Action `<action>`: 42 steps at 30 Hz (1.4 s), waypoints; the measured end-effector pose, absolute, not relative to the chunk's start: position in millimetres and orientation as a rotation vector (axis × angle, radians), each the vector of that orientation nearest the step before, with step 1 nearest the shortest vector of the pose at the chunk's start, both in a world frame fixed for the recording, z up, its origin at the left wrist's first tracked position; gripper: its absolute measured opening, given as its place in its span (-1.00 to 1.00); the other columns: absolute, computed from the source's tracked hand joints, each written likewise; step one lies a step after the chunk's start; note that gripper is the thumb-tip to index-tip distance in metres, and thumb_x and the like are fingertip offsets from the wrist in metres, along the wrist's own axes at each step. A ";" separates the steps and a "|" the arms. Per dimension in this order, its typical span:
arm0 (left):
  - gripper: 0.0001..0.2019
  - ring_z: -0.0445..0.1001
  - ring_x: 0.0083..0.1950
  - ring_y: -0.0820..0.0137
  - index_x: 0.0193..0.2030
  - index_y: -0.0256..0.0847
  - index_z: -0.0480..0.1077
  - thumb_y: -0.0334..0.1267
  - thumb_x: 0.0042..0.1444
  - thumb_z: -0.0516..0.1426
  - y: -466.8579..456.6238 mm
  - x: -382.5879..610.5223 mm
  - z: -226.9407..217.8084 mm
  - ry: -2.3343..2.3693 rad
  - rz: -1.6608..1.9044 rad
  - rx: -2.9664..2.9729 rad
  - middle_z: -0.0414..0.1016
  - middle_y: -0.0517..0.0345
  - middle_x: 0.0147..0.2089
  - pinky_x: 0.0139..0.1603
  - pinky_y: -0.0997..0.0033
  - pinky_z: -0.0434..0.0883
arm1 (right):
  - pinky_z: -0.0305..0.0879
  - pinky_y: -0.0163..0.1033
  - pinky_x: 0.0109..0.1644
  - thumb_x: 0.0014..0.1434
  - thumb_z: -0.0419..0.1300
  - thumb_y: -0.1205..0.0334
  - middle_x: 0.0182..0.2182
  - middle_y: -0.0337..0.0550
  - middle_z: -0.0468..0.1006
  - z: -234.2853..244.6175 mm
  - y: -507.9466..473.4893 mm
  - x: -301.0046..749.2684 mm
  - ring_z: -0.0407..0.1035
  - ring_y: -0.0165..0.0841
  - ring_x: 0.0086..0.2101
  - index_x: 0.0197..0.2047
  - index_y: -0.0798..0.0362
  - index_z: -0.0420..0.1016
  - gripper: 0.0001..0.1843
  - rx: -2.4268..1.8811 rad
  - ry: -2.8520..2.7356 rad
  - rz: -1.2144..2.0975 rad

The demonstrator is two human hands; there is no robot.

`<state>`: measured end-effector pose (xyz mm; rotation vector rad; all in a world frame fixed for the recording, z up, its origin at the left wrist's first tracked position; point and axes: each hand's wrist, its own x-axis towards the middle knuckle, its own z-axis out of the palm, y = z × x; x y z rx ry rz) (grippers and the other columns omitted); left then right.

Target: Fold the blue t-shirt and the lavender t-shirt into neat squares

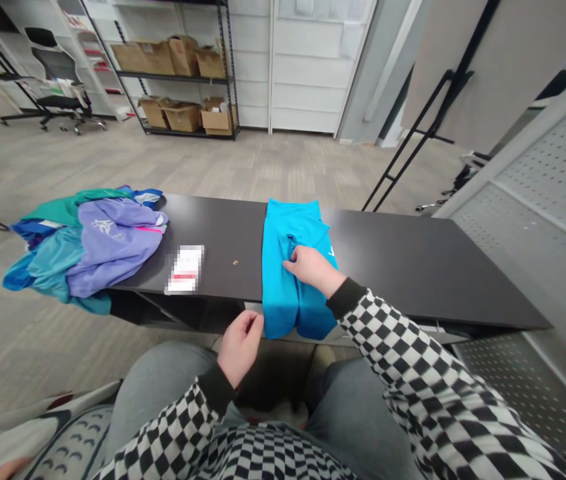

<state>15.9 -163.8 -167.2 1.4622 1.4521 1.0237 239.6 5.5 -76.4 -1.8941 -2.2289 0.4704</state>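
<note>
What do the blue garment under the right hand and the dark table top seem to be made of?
The blue garment under the right hand looks like a stretchy synthetic knit, perhaps polyester, because it has a soft matte surface and smooth folds; the exact fibre cannot be told. The table top seems to be laminate or painted board: flat, dark, with a faint sheen.

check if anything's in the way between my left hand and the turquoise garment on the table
Nothing visible stands in the way. The left hand is at the near edge of the black table, its fingertips right beside the turquoise garment's lower left edge, with no object between them. The right hand rests on the garment.
</note>
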 end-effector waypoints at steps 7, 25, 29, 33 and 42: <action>-0.42 0.62 0.30 0.02 0.27 -0.24 0.52 0.14 0.32 0.36 -151.5 31.8 -221.2 1.153 1.004 1.293 0.66 -0.22 0.27 0.42 -0.01 0.47 | 0.31 -0.23 -0.22 0.30 0.33 0.27 -0.34 -0.18 0.65 -78.1 8.3 243.8 0.50 -0.27 -0.31 -0.31 -0.01 0.51 -0.87 -1.778 -1.872 0.681; -0.44 0.72 0.10 0.00 0.12 -0.26 0.65 0.20 0.23 0.41 -156.1 28.1 -217.4 1.104 0.946 1.153 0.77 -0.13 0.09 0.21 0.02 0.62 | 0.17 -0.33 -0.55 0.41 0.40 -0.05 -0.58 -0.38 0.33 -68.9 -18.1 240.4 0.27 -0.43 -0.60 -0.34 -0.07 0.23 -0.52 -1.546 -1.587 1.316; -0.43 0.70 0.12 0.01 0.18 -0.25 0.55 0.10 0.19 0.46 -157.5 31.0 -224.1 1.108 0.934 1.158 0.74 -0.14 0.13 0.22 0.01 0.62 | 0.19 -0.33 -0.50 0.50 0.26 -0.07 -0.56 -0.42 0.26 -65.9 -29.6 235.3 0.24 -0.40 -0.56 -0.26 -0.08 0.25 -0.62 -1.510 -1.446 1.318; -0.38 0.69 0.18 0.02 0.22 -0.24 0.49 0.10 0.19 0.46 -162.9 38.2 -226.0 0.962 0.892 1.118 0.71 -0.18 0.20 0.24 0.03 0.61 | 0.03 -0.33 -0.53 0.47 0.28 -0.12 -0.57 -0.44 0.16 -66.9 -38.9 229.9 0.08 -0.44 -0.57 -0.26 -0.06 0.31 -0.61 -1.535 -1.325 1.230; -0.45 0.74 0.00 0.02 0.02 -0.29 0.63 0.15 0.13 0.48 -165.1 35.7 -225.3 1.007 0.816 1.101 0.78 -0.18 0.03 0.12 0.02 0.63 | 0.01 -0.27 -0.47 0.17 0.49 -0.06 -0.60 -0.41 0.29 -72.8 -79.5 238.7 0.15 -0.43 -0.54 -0.36 -0.04 0.33 -0.55 -1.624 -1.741 1.402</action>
